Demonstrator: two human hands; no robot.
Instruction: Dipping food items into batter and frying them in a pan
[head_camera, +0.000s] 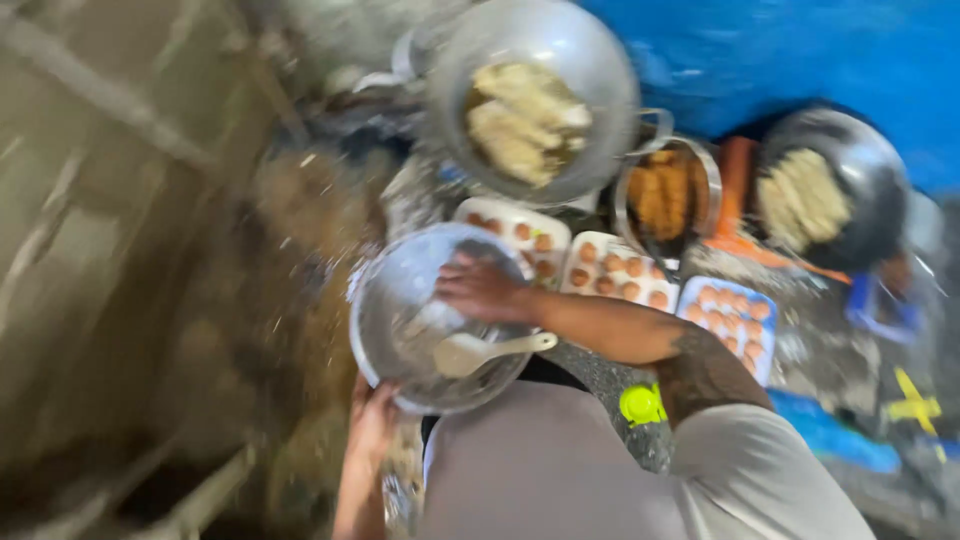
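Head view, blurred: left hand gripped the steel bowl at its near rim; right hand lay flat inside, far side. White spoon lay between, handle pointing right.

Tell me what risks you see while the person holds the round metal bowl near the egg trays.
The left hand grips only the near rim of the round metal bowl, so it may tip. The pale plastic ladle lies loose inside and could slide out. The right hand works close to the white egg trays.
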